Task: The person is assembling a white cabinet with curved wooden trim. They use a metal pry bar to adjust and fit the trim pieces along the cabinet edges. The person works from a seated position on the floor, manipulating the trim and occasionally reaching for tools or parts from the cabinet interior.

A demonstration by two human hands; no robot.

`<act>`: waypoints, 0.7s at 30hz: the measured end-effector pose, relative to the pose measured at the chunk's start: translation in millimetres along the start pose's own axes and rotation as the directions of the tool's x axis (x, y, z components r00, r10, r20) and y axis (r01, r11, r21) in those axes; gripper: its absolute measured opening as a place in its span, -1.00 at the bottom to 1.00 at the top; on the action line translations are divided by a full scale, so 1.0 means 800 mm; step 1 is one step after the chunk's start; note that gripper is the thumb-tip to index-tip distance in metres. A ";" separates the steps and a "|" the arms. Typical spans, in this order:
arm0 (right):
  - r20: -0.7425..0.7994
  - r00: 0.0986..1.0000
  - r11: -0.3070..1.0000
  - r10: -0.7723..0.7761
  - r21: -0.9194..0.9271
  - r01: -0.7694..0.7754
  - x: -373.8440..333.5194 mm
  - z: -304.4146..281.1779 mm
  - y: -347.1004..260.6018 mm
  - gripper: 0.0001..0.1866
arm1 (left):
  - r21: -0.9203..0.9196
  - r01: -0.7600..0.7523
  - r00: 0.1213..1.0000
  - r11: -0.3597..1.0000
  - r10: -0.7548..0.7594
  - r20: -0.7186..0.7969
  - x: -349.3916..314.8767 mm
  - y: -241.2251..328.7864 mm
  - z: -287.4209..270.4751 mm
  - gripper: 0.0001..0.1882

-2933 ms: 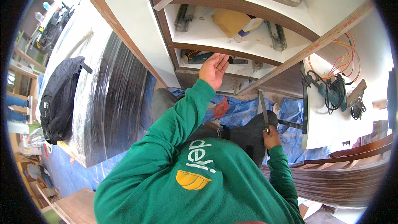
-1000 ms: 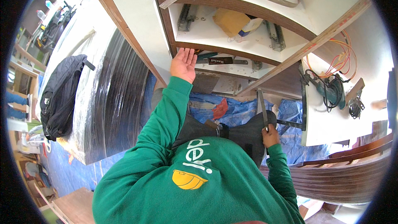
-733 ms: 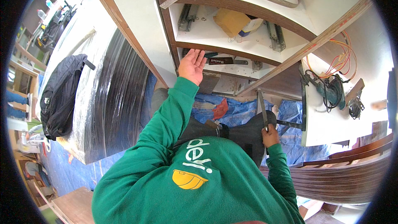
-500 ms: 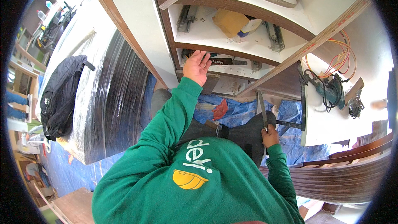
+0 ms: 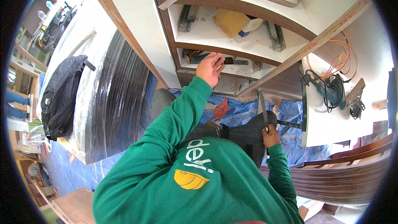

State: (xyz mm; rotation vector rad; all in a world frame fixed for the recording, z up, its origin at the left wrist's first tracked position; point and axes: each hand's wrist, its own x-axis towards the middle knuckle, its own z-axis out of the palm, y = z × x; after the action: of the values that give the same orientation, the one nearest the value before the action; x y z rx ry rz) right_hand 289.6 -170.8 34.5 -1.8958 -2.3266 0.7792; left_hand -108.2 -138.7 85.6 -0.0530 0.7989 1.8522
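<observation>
- Left hand (image 5: 210,70): open, palm up, fingers slightly bent, nothing in it. Sits at the front edge of the white lower shelf (image 5: 242,70), left of its middle. Can't tell whether it touches the shelf.
- Flat tool with black handle and grey blade (image 5: 238,62): lies on that shelf, handle end partly behind the left fingers. Can't tell if they touch.
- Yellow-and-black tool (image 5: 192,54): same shelf, near its left end, partly hidden.
- Right hand (image 5: 271,137): closed, gripping a long flat grey metal bar (image 5: 263,107) by its lower end. Bar slants up over the right knee, far end near the cabinet's lower front.
- White middle shelf with dark brown curved front edge (image 5: 244,52): crumpled tan paper piece (image 5: 229,23) near the middle, white-and-blue box (image 5: 251,25) just right of it. Dark metal rail (image 5: 185,18) by the left end, another (image 5: 275,36) toward the right end.
- Right side: teal power tool with black cord (image 5: 333,91) on a white board (image 5: 331,126), nearer its left edge; orange and yellow wires (image 5: 343,60) looped behind.
- Floor: crumpled blue tarp (image 5: 242,114), red scrap (image 5: 221,108) lying on it.
</observation>
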 end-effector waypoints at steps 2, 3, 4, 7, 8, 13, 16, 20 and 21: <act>0.004 1.000 0.999 0.011 -0.032 -0.011 0.000 0.001 0.000 -0.66 | 0.005 0.033 0.999 0.999 -0.033 0.010 0.003 -0.006 0.003 -0.78; -0.021 0.999 1.000 -0.024 -0.007 0.024 0.000 0.001 0.000 -0.70 | -0.001 0.040 0.999 0.999 -0.040 0.013 0.004 -0.009 0.005 -0.75; -0.058 0.997 0.999 -0.050 0.014 0.051 0.000 0.003 0.000 -0.73 | -0.006 0.047 0.999 0.999 -0.047 0.017 0.004 -0.012 0.006 -0.73; -0.025 1.000 1.000 -0.012 0.010 0.012 0.001 0.003 0.002 -0.68 | 0.001 0.068 0.997 0.998 -0.068 0.039 0.005 -0.018 0.011 -0.70; 0.011 1.000 1.000 0.021 -0.004 -0.021 0.002 0.002 0.003 -0.64 | 0.008 0.076 0.996 0.997 -0.076 0.043 0.005 -0.019 0.012 -0.70; -0.018 0.999 1.000 -0.028 -0.003 0.028 0.000 0.002 0.005 -0.65 | -0.040 0.059 0.997 0.997 -0.057 0.061 0.004 -0.023 0.017 -0.64; -0.037 0.999 0.999 -0.035 0.006 0.035 -0.002 0.002 0.005 -0.68 | -0.068 0.037 0.998 0.997 -0.033 0.050 0.003 -0.024 0.015 -0.63; -0.035 0.999 1.000 -0.024 0.001 0.024 -0.004 0.001 0.004 -0.72 | -0.084 0.018 0.999 0.996 -0.015 0.039 0.003 -0.027 0.008 -0.65; -0.031 0.999 0.999 -0.034 0.017 0.035 -0.004 0.000 0.003 -0.72 | -0.084 0.014 0.999 0.996 -0.011 0.042 0.004 -0.028 0.006 -0.67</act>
State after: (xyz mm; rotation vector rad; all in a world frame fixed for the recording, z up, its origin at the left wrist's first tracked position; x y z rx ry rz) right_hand 293.0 -173.4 34.5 -1.8421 -2.3204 0.7587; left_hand -89.0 -128.5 76.8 -0.0723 0.6901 1.8685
